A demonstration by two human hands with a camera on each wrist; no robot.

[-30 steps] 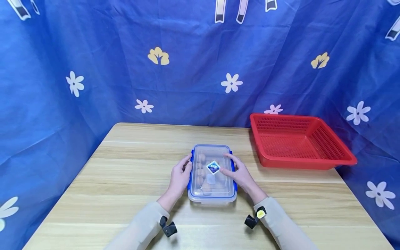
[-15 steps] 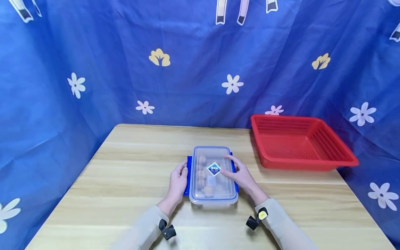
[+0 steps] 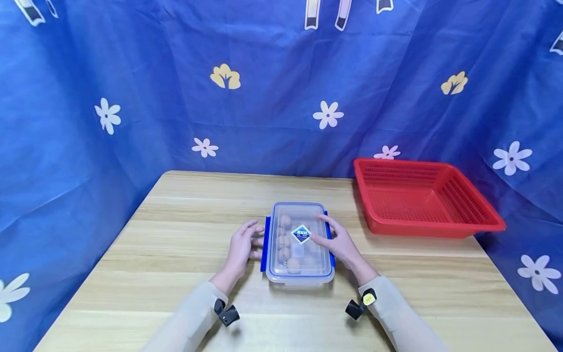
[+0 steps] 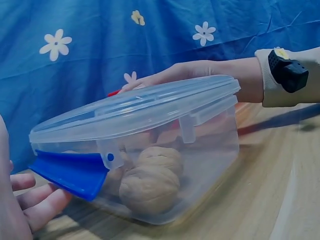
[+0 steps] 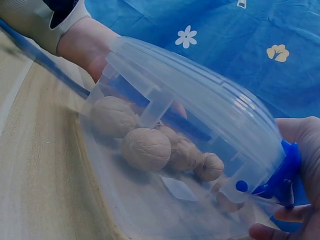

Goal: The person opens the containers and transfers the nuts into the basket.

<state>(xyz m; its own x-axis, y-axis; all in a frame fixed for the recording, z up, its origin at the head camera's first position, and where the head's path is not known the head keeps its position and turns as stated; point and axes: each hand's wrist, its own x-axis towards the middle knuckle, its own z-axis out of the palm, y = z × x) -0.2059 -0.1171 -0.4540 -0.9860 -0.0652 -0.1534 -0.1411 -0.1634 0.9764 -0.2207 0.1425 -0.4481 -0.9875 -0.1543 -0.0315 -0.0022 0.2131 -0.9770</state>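
Observation:
A clear plastic food container [image 3: 314, 264] with a blue-rimmed lid sits on the table, several walnuts [image 5: 146, 149] inside, seen through its walls. Its left blue latch [image 4: 72, 172] sticks outward, away from the wall. My left hand [image 3: 239, 248] is beside that latch, fingers loosely bent and holding nothing; in the left wrist view its fingertips lie just under the flap, contact unclear. With the thumb on the lid and the fingers over the far right edge, my right hand [image 3: 343, 247] grips the container near the right blue latch [image 5: 282, 177].
A red plastic basket [image 3: 415, 227] with perforated walls stands at the table's back right corner. Blue patterned cloth [image 3: 264, 112] hangs behind the wooden table [image 3: 184, 234] and at both sides.
The left latch has swung outward from the container's side. My left hand has since drawn off it, a little to the left. My right hand keeps its place on the container.

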